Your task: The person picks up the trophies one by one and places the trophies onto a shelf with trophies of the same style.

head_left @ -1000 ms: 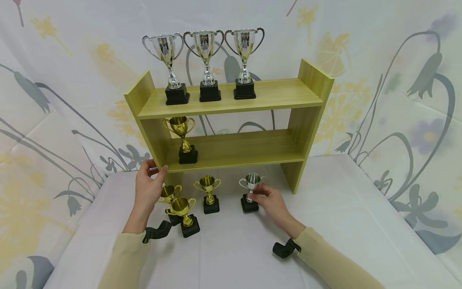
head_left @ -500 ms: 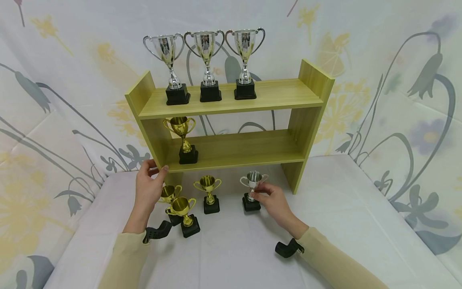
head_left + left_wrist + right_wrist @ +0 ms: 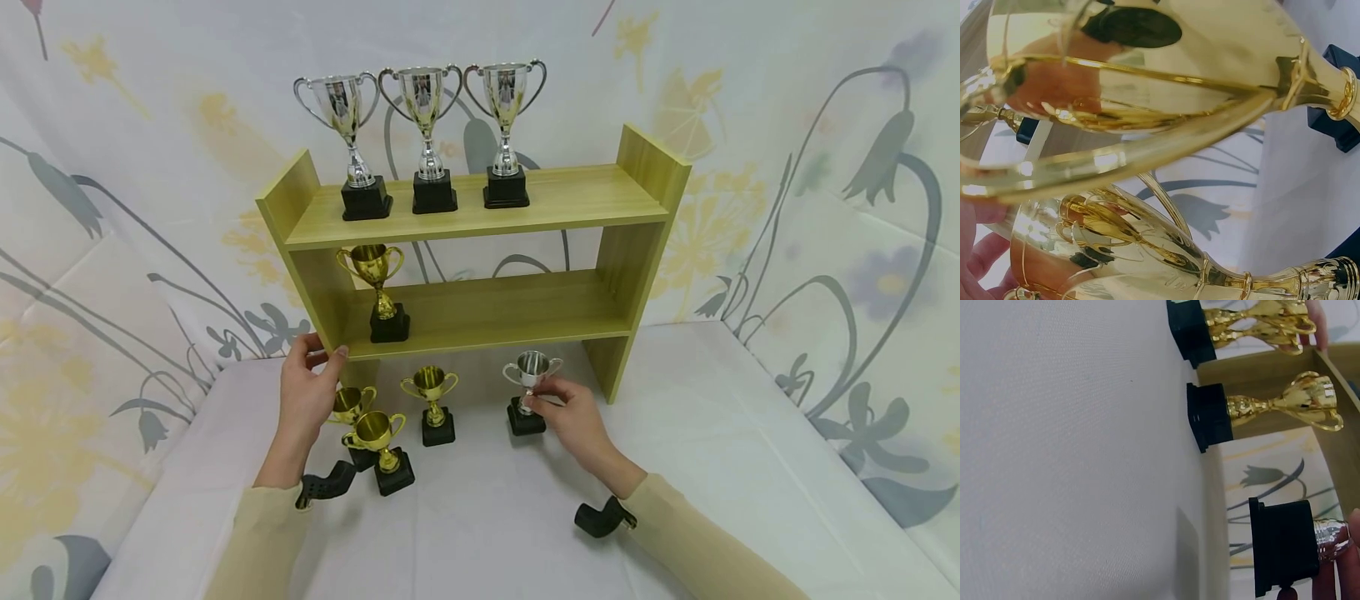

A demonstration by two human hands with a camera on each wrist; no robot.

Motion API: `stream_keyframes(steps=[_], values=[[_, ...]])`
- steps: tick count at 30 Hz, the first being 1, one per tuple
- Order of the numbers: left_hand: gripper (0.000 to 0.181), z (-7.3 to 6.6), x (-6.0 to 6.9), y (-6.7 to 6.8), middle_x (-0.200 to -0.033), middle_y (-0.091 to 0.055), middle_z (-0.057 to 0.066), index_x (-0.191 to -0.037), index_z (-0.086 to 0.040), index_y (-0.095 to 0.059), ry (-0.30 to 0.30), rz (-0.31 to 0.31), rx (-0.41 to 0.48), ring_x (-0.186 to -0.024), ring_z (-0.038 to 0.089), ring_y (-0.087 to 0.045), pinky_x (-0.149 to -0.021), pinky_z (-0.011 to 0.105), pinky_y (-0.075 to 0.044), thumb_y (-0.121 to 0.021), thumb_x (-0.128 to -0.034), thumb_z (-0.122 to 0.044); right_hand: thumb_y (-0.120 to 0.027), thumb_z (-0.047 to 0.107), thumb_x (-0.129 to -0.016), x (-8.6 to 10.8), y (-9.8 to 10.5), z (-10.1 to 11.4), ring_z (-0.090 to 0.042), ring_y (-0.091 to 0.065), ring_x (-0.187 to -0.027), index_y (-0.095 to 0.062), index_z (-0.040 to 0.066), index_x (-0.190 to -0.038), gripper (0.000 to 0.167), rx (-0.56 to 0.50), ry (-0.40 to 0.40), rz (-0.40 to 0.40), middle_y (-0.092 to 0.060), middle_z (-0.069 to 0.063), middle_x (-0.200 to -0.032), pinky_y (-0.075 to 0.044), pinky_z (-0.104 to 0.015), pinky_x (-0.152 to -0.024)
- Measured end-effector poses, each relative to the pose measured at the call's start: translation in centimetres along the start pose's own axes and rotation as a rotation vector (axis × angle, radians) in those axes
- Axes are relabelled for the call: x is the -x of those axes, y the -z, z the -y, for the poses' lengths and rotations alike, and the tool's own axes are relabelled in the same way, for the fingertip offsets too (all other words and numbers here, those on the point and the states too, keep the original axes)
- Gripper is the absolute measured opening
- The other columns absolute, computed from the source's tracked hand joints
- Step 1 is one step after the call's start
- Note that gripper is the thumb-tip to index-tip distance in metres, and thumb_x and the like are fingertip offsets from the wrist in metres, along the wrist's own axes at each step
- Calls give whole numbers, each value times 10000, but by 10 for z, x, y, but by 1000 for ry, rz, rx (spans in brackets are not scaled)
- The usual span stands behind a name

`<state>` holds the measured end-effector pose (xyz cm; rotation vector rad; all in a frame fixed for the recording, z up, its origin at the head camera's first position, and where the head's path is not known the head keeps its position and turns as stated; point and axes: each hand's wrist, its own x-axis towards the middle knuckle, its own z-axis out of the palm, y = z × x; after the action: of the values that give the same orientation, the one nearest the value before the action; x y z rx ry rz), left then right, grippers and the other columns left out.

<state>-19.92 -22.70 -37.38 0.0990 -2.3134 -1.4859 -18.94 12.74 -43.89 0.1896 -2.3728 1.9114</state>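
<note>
My left hand (image 3: 307,396) holds the lower left corner of the wooden shelf (image 3: 480,312), its thumb at the front edge of the middle board. The right hand (image 3: 577,425) pinches a small silver trophy cup (image 3: 532,364) by its stem, below the right part of that board. In the right wrist view the cup's black base (image 3: 1285,547) appears raised off the table, with a shadow beneath. A small gold trophy (image 3: 431,383) stands to its left. Two more gold trophies, the front one (image 3: 375,431) overlapping the rear one (image 3: 348,402), stand beside my left hand.
Three large silver trophies (image 3: 431,162) line the left and middle of the top board. One gold trophy (image 3: 384,304) stands at the left end of the middle board. A white cloth covers the table (image 3: 480,533), and a patterned cloth (image 3: 787,208) hangs behind.
My right hand has carried the silver trophy slightly to the right and a little farther back. The left hand stays at the shelf corner.
</note>
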Motion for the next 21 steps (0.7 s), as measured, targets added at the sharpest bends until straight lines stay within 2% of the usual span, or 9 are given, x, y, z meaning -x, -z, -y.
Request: stream_keyframes(steps=[10,16,21], values=[[391,0,0,0,-1253,-518,163,-1307,-13,-494,-7,-1,5,-1184,313,-519,-873,487,-495,-574,-1009,-254,-746,61,-865,2,6,3,-280,-622,-1119,-704,-52,-1080,247,0,17,1,-706,-143,-1077,-507,-290,-834],[377,1,-1,0,-1245,-523,162,-1298,-18,-500,-9,-3,13,-1174,307,-522,-858,471,-490,-584,-1005,-240,-751,67,-865,1,9,5,-247,-639,-1069,-721,-16,-1053,208,-2,34,4,-719,-114,-1039,-508,-264,-809],[382,1,-1,-1,-1248,-523,164,-1305,-16,-497,-8,-6,12,-1173,310,-525,-875,498,-497,-586,-1006,-236,-750,70,-870,0,11,9,-225,-644,-1047,-712,-35,-1065,224,-18,42,7,-718,-108,-1033,-508,-247,-804]])
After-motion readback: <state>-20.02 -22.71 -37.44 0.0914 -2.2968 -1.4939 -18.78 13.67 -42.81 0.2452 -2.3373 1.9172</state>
